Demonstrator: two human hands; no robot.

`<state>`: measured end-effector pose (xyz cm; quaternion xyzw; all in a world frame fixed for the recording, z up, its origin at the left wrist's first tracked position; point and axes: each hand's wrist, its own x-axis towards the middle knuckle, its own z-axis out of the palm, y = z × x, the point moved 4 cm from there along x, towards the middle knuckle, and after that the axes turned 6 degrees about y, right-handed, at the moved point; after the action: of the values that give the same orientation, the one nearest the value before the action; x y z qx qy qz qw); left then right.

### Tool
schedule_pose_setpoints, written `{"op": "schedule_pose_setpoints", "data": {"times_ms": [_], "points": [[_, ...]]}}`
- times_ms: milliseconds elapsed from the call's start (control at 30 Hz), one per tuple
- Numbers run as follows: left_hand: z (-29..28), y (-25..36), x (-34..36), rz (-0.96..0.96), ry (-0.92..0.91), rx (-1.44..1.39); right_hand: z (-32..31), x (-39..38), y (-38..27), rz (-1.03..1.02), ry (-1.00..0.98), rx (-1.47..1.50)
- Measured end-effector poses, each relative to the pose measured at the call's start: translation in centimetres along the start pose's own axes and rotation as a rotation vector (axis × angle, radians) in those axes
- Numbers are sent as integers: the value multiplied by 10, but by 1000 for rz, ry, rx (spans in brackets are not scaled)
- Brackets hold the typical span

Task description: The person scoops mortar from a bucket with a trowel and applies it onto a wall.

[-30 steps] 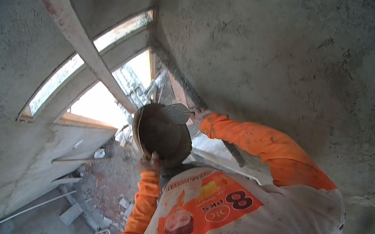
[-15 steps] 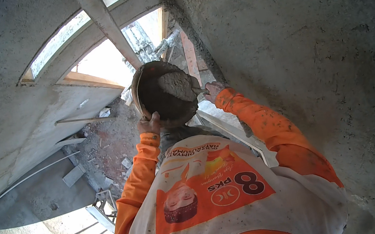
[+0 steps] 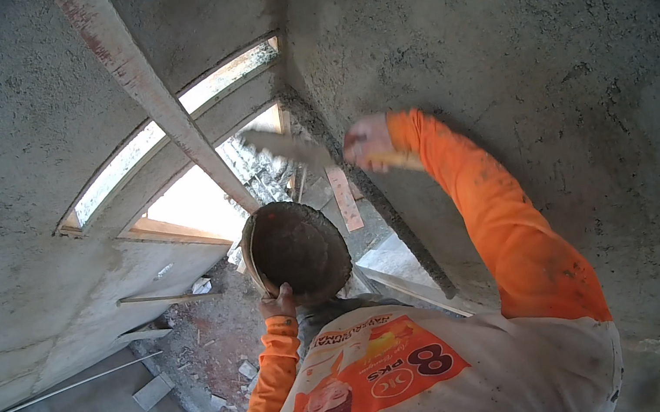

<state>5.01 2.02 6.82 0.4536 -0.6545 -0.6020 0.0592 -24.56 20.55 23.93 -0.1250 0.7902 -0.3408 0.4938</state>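
From the head camera, my left hand (image 3: 279,303) grips the rim of a round mortar pan (image 3: 299,249) at centre frame, nearly scraped empty. My right hand (image 3: 368,144), fingers closed on a trowel (image 3: 284,145) (blurred), is raised above it, beside the rough-plastered wall (image 3: 513,41). That corner edge looks coated; smoothing seems left.

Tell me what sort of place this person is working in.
Most likely a building site, plastering stage. The rough grey plastered wall looks freshly coated, the right hand swings a trowel while the left hand holds a round mortar pan, and rubble litters the ground below.
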Motion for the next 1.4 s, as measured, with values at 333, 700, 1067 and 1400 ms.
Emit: {"op": "schedule_pose_setpoints", "data": {"times_ms": [333,700,1067,1400], "points": [[0,-18,0,-28,61,70,-15,-68,23,-143,1120,-220],[23,10,-28,51,-109,190,195,54,190,-51,161,-984],[22,4,-3,46,-65,32,146,22,211,-41,415,-592],[13,-1,-1,-54,-33,74,108,-65,19,-433,332,-533]]}}
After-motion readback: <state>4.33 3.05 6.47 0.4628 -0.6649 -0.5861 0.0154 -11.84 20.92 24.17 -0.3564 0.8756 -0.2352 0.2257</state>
